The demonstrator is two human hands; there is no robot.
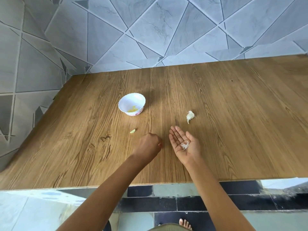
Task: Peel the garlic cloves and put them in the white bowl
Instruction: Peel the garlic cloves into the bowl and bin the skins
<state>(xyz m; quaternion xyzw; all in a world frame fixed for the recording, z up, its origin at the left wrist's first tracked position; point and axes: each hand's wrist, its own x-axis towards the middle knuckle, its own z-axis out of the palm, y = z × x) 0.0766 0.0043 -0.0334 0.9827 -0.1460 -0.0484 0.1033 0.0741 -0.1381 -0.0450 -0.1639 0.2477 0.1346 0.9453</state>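
Surface: wood-grain table [233, 105]. Its far and left edges meet a grey tiled wall [150, 30] with diagonal lines. Tiled floor [33, 210] at the near side.

Count, left to right: one white bowl [124, 101], one loose clove [132, 131], two hands, one unpeeled garlic piece [190, 116].

- White bowl: scalloped rim, left of centre, yellowish peeled garlic [132, 109] in the bottom.
- Loose clove: small, pale yellow-green, on the table nearer than the bowl.
- Left hand [148, 144]: back up, fingers curled under; cannot tell whether it holds anything.
- Right hand [179, 139]: palm up, fingers straight, white papery skin [185, 145] lying on the palm.
- Unpeeled garlic piece: white, just beyond the right hand's fingertips.
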